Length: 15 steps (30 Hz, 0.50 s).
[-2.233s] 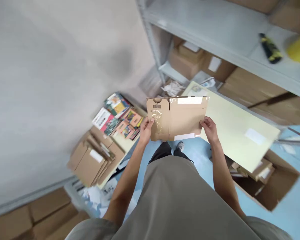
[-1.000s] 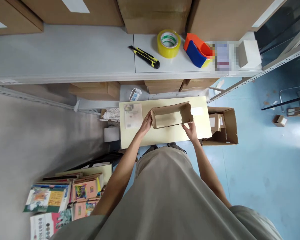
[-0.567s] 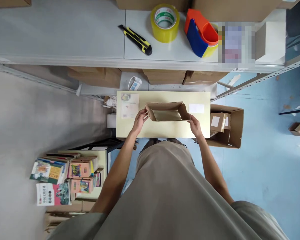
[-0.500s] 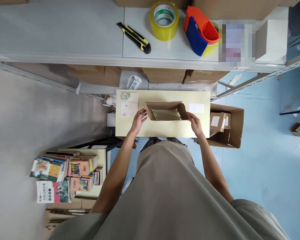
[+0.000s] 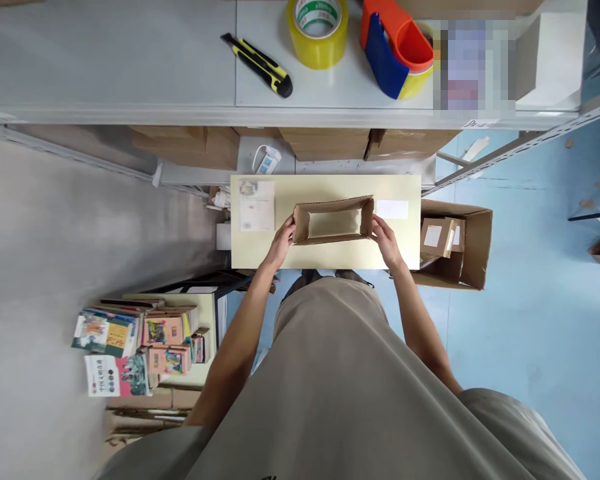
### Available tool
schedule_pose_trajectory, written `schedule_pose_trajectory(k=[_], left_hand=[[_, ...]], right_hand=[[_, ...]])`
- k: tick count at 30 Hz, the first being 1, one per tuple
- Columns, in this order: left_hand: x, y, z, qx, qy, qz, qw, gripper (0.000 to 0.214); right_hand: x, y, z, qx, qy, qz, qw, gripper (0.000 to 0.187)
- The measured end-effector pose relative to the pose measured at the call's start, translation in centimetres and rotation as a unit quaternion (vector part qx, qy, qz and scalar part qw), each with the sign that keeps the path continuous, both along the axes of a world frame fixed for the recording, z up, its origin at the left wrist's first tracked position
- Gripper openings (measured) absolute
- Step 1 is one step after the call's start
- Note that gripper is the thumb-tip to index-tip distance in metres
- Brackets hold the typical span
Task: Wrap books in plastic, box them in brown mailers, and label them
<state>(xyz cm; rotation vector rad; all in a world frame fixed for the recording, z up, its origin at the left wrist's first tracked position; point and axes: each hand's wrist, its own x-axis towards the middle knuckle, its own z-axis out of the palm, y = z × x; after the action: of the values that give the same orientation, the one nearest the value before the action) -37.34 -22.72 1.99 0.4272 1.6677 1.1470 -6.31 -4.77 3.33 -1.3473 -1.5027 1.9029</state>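
Over the cream table, a small brown cardboard box is opened into a rectangular frame, and the pale tabletop shows through it. My left hand grips its left end, the fingers against the outer wall. At the right end, my right hand holds the box with thumb and fingers at the side wall. A printed booklet or sheet lies on the table to the left of the box. To the right lies a white paper slip.
On the shelf ahead are a box cutter, a yellow tape roll and a red-and-blue tape dispenser. An open carton with smaller boxes stands right of the table. Stacked books are at left.
The box has opened wider and turned slightly, its right end now farther up. My left hand has closed onto the left end. The view has shifted a little.
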Motion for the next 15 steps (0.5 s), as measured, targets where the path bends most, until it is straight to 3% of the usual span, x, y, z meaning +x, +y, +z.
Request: schedule_pose_trajectory(k=[3,10,15], left_hand=[[-0.2,-0.2,0.0,-0.01,-0.013,0.03,0.999,0.074],[-0.6,0.3,-1.2,0.058,0.079,-0.028,0.995,0.089],[-0.3,1.5,-2.0,0.043,0.17,0.029,0.984,0.071]], right_hand=[[-0.1,-0.6,0.5,0.02,-0.022,-0.02,0.999,0.086],[-1.1,-1.4,1.5,0.022,-0.071,-0.062,0.995,0.081],[-2.3,-1.0,2.2,0.071,-0.104,-0.068,0.99,0.082]])
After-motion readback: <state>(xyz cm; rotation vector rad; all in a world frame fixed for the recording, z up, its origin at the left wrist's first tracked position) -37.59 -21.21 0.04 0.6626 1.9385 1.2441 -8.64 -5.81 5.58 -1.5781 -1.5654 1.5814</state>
